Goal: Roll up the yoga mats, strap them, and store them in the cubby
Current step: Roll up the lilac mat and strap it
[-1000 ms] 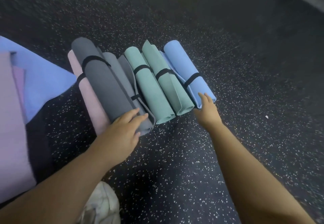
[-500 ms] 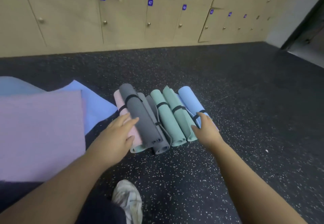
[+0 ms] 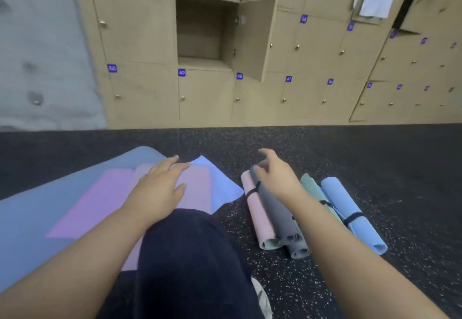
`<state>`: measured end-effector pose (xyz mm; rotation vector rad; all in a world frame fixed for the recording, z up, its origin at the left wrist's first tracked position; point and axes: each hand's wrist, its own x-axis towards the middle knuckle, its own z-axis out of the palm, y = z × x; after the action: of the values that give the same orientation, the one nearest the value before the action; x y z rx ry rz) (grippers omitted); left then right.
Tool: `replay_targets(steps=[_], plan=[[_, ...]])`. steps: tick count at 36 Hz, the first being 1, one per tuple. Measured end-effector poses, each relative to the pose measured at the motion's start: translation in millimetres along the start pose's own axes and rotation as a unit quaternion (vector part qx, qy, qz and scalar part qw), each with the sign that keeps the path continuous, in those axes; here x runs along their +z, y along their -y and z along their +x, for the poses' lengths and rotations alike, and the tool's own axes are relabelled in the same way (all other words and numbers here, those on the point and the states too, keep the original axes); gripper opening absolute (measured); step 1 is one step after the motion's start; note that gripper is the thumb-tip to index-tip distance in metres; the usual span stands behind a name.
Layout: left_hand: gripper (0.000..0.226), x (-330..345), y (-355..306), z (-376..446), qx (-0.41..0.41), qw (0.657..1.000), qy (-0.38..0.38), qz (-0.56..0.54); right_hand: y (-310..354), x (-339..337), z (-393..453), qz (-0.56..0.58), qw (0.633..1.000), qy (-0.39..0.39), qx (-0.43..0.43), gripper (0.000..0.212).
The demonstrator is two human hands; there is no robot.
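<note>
Hands hovered, fingers spread and holding nothing: left hand (image 3: 160, 188) over flat mats (image 3: 105, 201), right hand (image 3: 277, 176) above strapped rolls (image 3: 275, 216); gathering rolls snugly would ease carrying to the open cubby (image 3: 200, 34).

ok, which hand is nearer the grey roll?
Right. The right hand is over the far end of the grey roll; the left hand is off to its left, over the flat purple mat.

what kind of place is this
Probably a gym or yoga studio locker area: a wall of tan wooden lockers with blue number tags, dark speckled rubber flooring, and rolled, strapped yoga mats on it.
</note>
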<state>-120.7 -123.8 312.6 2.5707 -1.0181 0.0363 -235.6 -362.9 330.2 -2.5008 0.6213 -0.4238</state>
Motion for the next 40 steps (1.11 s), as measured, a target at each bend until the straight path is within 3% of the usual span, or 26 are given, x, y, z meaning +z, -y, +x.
replay_targets(steps=[8, 14, 28, 40], plan=[[0.051, -14, 60, -44, -0.055, 0.998, -0.009, 0.010, 103, 27, -2, 0.020, 0.994, 0.041, -0.099, 0.051], [0.051, -6, 96, -67, -0.084, 0.996, -0.015, 0.001, 136, 61, 2, -0.005, 0.988, 0.110, -0.112, 0.051], [0.050, 71, 174, -59, -0.204, 0.973, 0.006, -0.103, 67, 178, 39, -0.149, 0.963, 0.223, -0.033, 0.056], [0.053, 159, 231, -44, -0.306, 0.938, 0.086, -0.139, 52, 276, 72, -0.136, 0.951, 0.274, -0.040, 0.055]])
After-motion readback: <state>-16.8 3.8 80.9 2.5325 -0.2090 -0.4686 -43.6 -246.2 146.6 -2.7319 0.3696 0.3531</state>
